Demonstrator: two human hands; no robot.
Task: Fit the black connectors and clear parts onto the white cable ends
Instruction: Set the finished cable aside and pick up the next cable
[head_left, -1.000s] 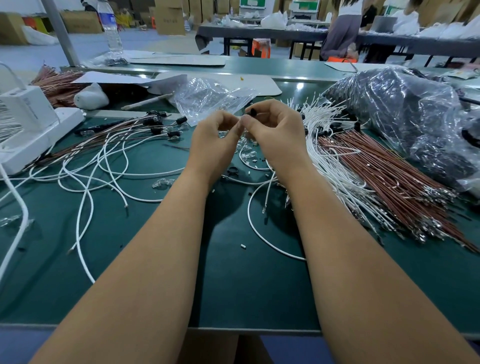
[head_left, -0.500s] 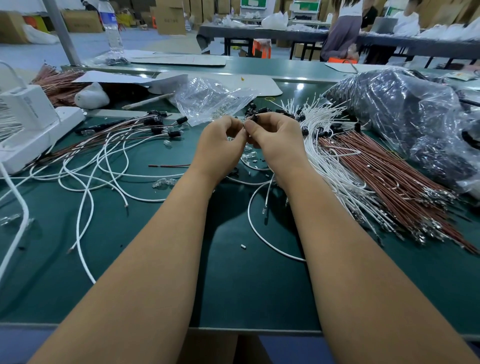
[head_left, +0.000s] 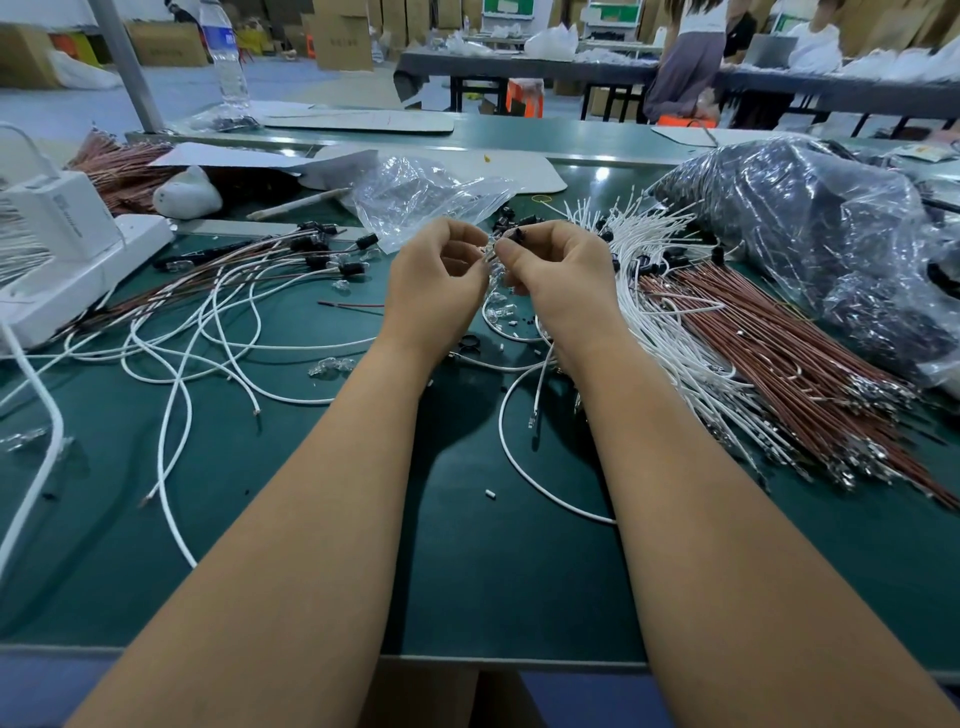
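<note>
Workshop floor, boxes and other tables behind; your green table (head_left: 467, 571) fills the view. Both your hands are raised over its middle, close together, nearly touching at the fingertips. Your right hand (head_left: 561, 280) has its fingers curled, pinching a black connector (head_left: 517, 235) at the fingertips. Your left hand (head_left: 436, 283) has its fingers curled toward that same spot, pinching something small; what exactly is too small to tell, maybe a clear part. A white cable (head_left: 511, 447) loops on the table under your right wrist and runs up behind that hand; which hand holds its end, cannot tell.

Loose clear parts (head_left: 332, 366) lie left of your left forearm, more sit under the hands. Loose black connectors (head_left: 506, 221) are scattered just beyond your fingertips. A white cable bundle (head_left: 670, 312) lies right of your right hand, a brown wire bundle (head_left: 779, 338) beside it farther right. Finished cables with black ends (head_left: 322, 254) lie on the left, tangled with loose white cables (head_left: 208, 332). A clear bag (head_left: 421, 200) sits beyond the hands, a big dark bag (head_left: 821, 244) far right, a white box (head_left: 62, 249) at the left edge, a water bottle (head_left: 223, 57) at the back left.
</note>
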